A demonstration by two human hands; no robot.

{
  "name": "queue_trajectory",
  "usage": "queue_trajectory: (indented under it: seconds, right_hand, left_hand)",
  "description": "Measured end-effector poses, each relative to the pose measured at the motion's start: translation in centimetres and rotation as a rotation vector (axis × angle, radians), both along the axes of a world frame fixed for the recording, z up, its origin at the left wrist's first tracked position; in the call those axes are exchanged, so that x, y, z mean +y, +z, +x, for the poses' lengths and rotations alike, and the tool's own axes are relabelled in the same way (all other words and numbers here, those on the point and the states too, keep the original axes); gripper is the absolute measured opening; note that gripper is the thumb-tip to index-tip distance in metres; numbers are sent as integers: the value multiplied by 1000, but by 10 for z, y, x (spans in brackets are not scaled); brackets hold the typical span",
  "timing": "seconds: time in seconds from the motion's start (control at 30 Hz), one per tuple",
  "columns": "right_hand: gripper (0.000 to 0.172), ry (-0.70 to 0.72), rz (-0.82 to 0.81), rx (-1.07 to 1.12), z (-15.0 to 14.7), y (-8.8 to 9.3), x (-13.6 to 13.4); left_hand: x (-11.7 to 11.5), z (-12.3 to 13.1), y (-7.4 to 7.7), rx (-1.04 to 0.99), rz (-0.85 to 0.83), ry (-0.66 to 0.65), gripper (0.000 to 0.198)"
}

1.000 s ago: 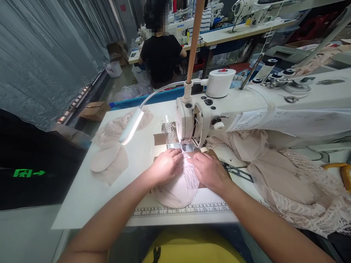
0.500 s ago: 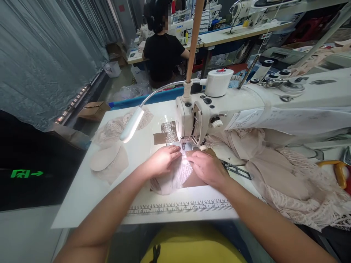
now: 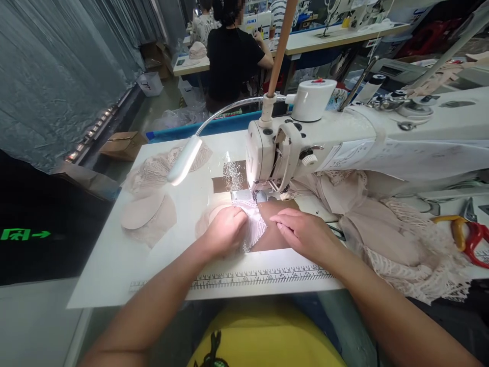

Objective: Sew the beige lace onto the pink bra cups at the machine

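Observation:
A pale pink lace piece (image 3: 256,227) lies under the needle area of the white sewing machine (image 3: 263,153), lit brightly by the lamp. My left hand (image 3: 228,230) is closed on its left part, the fingers curled and their tips hidden. A sheer beige part of the piece (image 3: 202,221) shows left of that hand. Just right of the lace, my right hand (image 3: 305,230) hovers over a brown patch (image 3: 273,242) on the table. Its index finger and thumb point left, slightly apart, with nothing visible between them.
Beige cup-shaped pieces (image 3: 147,216) and lace pieces (image 3: 153,173) lie on the table's left. A lamp head (image 3: 185,160) hangs above. Right are a heap of beige lace garments (image 3: 393,244) and red-and-yellow-handled scissors (image 3: 476,242). A printed ruler (image 3: 260,278) runs along the front edge. A person (image 3: 237,61) sits ahead.
My left hand has drawn back from the needle area and curled on the lace piece. My right hand has moved right, off the lace. The camera view has shifted slightly.

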State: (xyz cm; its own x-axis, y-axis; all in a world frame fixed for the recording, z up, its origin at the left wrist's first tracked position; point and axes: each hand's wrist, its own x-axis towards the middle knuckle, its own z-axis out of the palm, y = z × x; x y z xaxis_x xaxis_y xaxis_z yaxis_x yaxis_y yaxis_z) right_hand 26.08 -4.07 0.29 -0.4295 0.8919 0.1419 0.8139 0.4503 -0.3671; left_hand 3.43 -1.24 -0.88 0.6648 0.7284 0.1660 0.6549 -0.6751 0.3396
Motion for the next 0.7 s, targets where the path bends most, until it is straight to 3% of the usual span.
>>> queue_trajectory:
  seconds: [0.13,0.3,0.47,0.7]
  right_hand:
    - [31,103,62,-13,-8,-14,-15]
    - [36,121,155,-75,-12,-29,-26]
    - [38,129,172,-44,-9,-30,-27]
    - [38,121,176,-27,-10,-31,-28]
  left_hand:
    - [0,-3,-1,-46,-25,-43,12]
    - [-4,-4,-2,11,62,-178,24]
    - [-6,-3,-4,125,158,-245,32]
    - [-8,-2,-6,199,189,-237,34]
